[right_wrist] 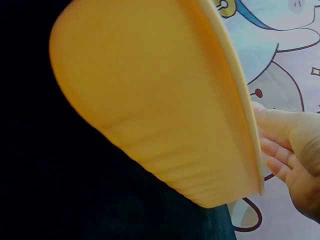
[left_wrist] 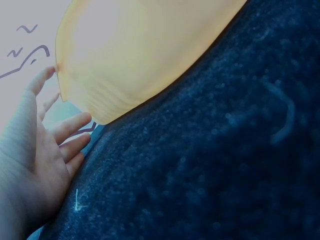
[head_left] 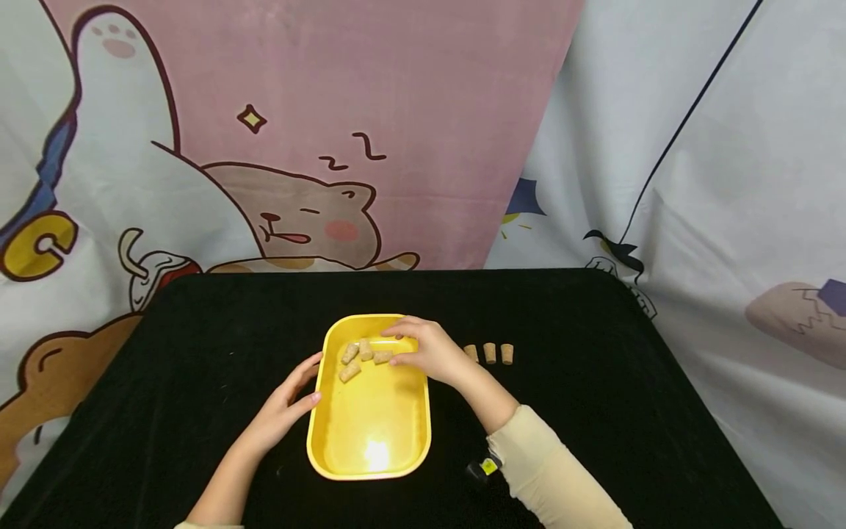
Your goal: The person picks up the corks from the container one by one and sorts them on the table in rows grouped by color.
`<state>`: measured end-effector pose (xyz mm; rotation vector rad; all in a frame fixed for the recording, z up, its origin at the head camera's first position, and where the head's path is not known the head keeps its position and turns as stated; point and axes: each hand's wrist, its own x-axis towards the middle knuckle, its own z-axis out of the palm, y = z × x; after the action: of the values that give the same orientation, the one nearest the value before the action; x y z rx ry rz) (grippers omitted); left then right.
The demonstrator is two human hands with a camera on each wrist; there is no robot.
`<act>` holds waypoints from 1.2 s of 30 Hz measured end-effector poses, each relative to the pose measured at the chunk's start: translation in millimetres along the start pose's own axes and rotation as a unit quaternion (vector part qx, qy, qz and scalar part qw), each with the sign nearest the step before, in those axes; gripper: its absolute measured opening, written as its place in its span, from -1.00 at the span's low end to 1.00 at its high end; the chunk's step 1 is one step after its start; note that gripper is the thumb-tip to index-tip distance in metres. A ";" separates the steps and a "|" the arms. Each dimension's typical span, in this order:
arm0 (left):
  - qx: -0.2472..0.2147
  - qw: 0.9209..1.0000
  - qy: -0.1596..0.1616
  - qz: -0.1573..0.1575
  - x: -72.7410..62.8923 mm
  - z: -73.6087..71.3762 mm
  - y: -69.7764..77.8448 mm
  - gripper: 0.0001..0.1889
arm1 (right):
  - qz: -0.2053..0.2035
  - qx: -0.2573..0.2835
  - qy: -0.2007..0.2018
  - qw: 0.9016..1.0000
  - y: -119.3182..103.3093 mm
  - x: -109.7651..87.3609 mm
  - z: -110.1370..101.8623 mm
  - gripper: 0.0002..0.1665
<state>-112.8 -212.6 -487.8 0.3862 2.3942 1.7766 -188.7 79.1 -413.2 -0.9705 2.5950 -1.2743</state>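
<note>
- Four corks (head_left: 349, 372) lie loosely grouped in the upper half of the yellow tray (head_left: 370, 422), which sits at the lower centre of the head frame; we judge that its raised walls are there to stop the small pieces rolling off.
- We see three more corks (head_left: 489, 353) on the black tabletop (head_left: 595, 426), right of the tray, standing in a short row, probably so that each can be taken singly.
- The left hand (head_left: 283, 408) is at the tray's left edge, thumb and fingers apart, their tips against the rim; nothing is pinched. We take this as a light steadying touch.
- The right hand (head_left: 432, 353) reaches over the upper right rim, fingers parted well clear of the thumb and, as far as we can see, gripping nothing. Its thumb ends just beside the rightmost cork in the tray; we cannot tell whether they touch.
- Coming in over the right wall leaves the left side to the other hand, we think.
- In both wrist views the tray's outer wall hides the corks, so we rely on the head view for them.
</note>
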 end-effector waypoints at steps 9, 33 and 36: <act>0.000 1.000 0.001 -0.003 0.5 -0.1 -1.2 -0.40 | 0.006 -0.076 -0.104 0.992 7.7 25.6 6.5 -0.52; 0.001 1.000 -0.002 -0.002 1.4 -0.1 1.2 -0.40 | 0.044 -0.154 -0.210 0.964 6.5 59.1 13.3 -0.72; 0.002 1.000 -0.002 0.002 1.2 -0.4 1.0 -0.40 | 0.036 -0.159 -0.215 0.963 7.2 60.6 14.1 -0.73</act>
<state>-113.9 -212.3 -486.7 0.3954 2.3966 1.7698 -235.6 37.7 -416.3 -1.0455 2.4895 -0.5533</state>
